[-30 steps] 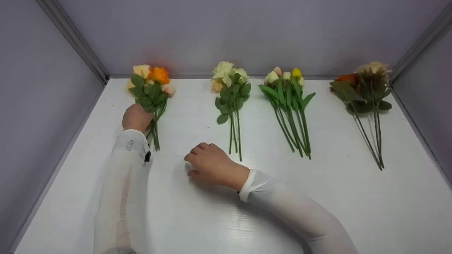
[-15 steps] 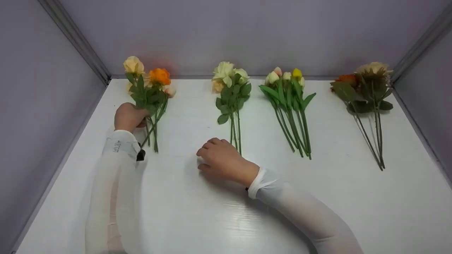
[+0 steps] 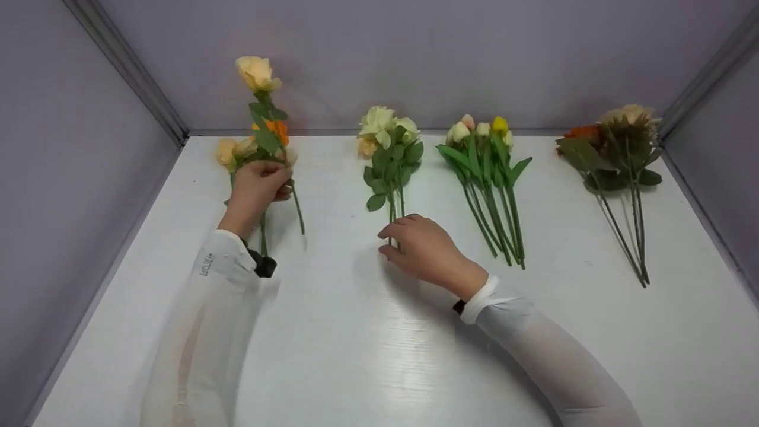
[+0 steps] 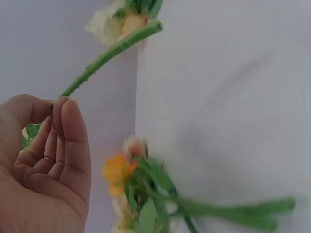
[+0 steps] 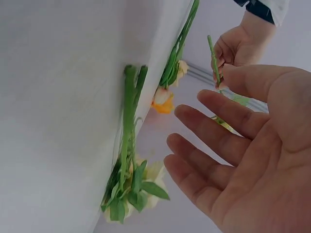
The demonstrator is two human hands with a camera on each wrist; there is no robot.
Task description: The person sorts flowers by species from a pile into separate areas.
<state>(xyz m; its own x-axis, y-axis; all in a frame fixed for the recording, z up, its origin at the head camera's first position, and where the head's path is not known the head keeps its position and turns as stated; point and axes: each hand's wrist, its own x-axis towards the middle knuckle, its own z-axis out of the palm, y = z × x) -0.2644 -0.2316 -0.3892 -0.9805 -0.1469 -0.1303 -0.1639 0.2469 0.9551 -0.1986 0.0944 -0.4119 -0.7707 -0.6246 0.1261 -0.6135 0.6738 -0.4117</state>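
My left hand (image 3: 259,193) pinches the green stem (image 4: 112,54) of a pale yellow rose (image 3: 257,73) between thumb and fingertips. The rose is lifted, its bloom standing above the others against the back wall. Beneath it on the white table lies the left bunch, with an orange flower (image 4: 118,172) and several pale blooms, partly hidden by the hand. My right hand (image 3: 424,249) hovers over the stem ends of a bunch of cream roses (image 3: 379,123). In the right wrist view its fingers are spread and relaxed, with nothing in them.
A bunch of tulips (image 3: 486,160), white, pink and yellow, lies right of the cream roses. Farther right is a bunch with a large beige bloom (image 3: 628,115) and a dark orange one. Grey walls (image 3: 403,59) close off the table's back and sides.
The left hand has drawn one pale yellow rose up out of the left bunch and moved it rightward. The right hand has moved right and away from me, to the cream roses' stems.
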